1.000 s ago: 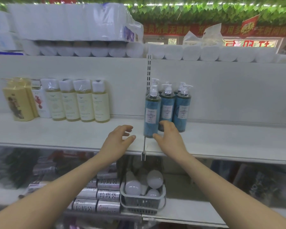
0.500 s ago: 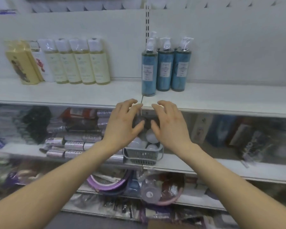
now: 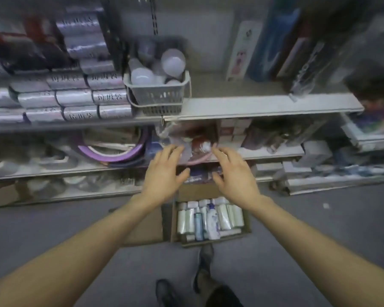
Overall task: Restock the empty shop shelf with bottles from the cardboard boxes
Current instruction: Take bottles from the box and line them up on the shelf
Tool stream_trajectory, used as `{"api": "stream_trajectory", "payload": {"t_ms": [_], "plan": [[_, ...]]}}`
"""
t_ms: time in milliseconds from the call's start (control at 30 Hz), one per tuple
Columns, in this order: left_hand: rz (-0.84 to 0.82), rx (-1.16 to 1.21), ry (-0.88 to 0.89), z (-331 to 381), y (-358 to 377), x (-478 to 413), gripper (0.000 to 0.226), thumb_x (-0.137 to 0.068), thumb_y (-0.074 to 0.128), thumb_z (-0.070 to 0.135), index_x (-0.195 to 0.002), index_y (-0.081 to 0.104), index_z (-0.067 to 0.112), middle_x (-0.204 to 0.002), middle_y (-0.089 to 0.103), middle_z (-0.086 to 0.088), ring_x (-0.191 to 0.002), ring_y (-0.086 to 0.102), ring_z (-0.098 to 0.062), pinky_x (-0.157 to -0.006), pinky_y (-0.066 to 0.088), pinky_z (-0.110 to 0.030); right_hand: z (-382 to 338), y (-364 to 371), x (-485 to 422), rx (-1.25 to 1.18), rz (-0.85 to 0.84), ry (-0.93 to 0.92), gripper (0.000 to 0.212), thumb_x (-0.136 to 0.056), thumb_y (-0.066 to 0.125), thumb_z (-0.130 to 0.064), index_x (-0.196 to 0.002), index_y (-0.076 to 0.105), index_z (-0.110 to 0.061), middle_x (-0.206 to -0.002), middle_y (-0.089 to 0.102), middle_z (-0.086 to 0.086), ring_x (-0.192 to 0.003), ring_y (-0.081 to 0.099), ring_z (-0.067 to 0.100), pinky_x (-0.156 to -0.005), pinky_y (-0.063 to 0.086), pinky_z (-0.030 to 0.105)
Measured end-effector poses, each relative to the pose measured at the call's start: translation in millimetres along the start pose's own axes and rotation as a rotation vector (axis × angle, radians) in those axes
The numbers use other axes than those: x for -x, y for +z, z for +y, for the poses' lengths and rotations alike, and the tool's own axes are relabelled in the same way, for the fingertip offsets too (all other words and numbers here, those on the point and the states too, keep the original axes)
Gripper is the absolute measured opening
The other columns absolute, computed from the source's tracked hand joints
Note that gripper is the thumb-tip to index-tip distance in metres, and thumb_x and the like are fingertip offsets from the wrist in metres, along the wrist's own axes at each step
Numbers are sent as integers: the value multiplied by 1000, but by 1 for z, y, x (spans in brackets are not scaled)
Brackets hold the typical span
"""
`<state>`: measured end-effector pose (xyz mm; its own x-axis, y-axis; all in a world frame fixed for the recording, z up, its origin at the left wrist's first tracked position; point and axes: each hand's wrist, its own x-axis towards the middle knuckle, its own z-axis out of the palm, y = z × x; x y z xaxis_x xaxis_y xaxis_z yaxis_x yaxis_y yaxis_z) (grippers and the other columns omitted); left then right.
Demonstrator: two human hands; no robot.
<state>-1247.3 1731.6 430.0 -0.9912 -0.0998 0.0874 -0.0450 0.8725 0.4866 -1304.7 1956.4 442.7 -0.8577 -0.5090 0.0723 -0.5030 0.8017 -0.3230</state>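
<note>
An open cardboard box [image 3: 246, 228] sits on the grey floor below me, packed with several bottles [image 3: 208, 218], mostly white ones plus a blue one. My left hand [image 3: 164, 173] and my right hand [image 3: 233, 171] hang side by side in the air above the box's far end, fingers spread and relaxed, holding nothing. Neither hand touches the box or a bottle. The shelf with the blue pump bottles is out of view above.
Lower shelves [image 3: 264, 106] face me, holding a grey basket [image 3: 157, 96] of bulbs, stacked silver packs [image 3: 75, 98] and purple rings [image 3: 118, 151]. A second cardboard flap [image 3: 146, 227] lies left of the box. My shoes [image 3: 205, 253] stand just behind it.
My view has swung down from the upper shelf with the blue bottles to the floor. Both hands have come down from the shelf edge, empty, to above the box.
</note>
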Motion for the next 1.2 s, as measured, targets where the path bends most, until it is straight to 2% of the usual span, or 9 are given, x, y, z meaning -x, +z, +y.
{"api": "stream_trajectory", "payload": {"t_ms": [133, 300, 467, 567, 700, 833, 967, 1067, 1200], "plan": [[-227, 35, -131, -9, 78, 44, 73, -99, 69, 39, -163, 41, 18, -160, 43, -4, -144, 43, -30, -118, 40, -45, 54, 63, 59, -63, -201, 145, 74, -96, 68, -27, -161, 38, -13, -157, 43, 13, -139, 47, 39, -114, 45, 52], [-443, 26, -310, -24, 165, 75, 73, -101, 68, 37, -163, 37, 16, -164, 38, -10, -145, 42, -35, -114, 43, -45, 112, 133, 97, -165, -407, 298, 71, -101, 65, -30, -163, 36, -12, -163, 38, 15, -143, 45, 41, -114, 44, 48], [-516, 28, -409, -37, 263, 104, 71, -100, 69, 37, -163, 41, 17, -161, 43, -13, -140, 47, -38, -110, 47, -47, 174, 210, 130, -230, -544, 352, 72, -103, 64, -29, -166, 33, -14, -165, 35, 12, -143, 47, 36, -112, 47, 47], [-568, 64, -468, -47, 321, 121, 74, -101, 67, 39, -166, 35, 21, -166, 37, -7, -145, 43, -34, -114, 45, -47, 201, 260, 148, -243, -597, 378, 72, -104, 63, -30, -166, 31, -17, -166, 34, 9, -148, 41, 32, -116, 44, 46], [-621, 65, -555, -70, 392, 147, 76, -101, 66, 42, -168, 31, 27, -168, 34, -4, -150, 37, -31, -113, 47, -47, 218, 332, 166, -290, -666, 400, 73, -104, 64, -26, -167, 29, -16, -166, 33, 9, -151, 36, 30, -120, 36, 40], [-708, 78, -587, -107, 461, 163, 79, -102, 65, 40, -170, 26, 28, -172, 30, -6, -153, 34, -31, -118, 44, -45, 231, 414, 176, -341, -713, 458, 69, -105, 60, -25, -167, 30, -17, -170, 29, 10, -154, 30, 31, -123, 30, 39], [-662, 231, -686, -153, 521, 166, 77, -102, 68, 38, -169, 30, 31, -171, 31, -5, -150, 41, -29, -119, 42, -47, 242, 492, 182, -399, -727, 544, 67, -105, 59, -25, -166, 32, -18, -171, 28, 12, -155, 29, 32, -124, 28, 42], [-634, 233, -675, -187, 564, 161, 77, -103, 67, 36, -169, 29, 30, -168, 34, -8, -146, 45, -29, -117, 44, -42, 253, 542, 178, -421, -676, 613, 66, -106, 60, -28, -165, 35, -19, -167, 31, 11, -151, 35, 33, -122, 33, 43], [-597, 258, -626, -215, 614, 149, 82, -102, 69, 33, -170, 24, 29, -166, 36, -12, -148, 43, -33, -119, 42, -45, 267, 594, 165, -413, -548, 688, 64, -107, 59, -33, -165, 33, -25, -162, 34, 11, -143, 44, 35, -117, 44, 51]]}}
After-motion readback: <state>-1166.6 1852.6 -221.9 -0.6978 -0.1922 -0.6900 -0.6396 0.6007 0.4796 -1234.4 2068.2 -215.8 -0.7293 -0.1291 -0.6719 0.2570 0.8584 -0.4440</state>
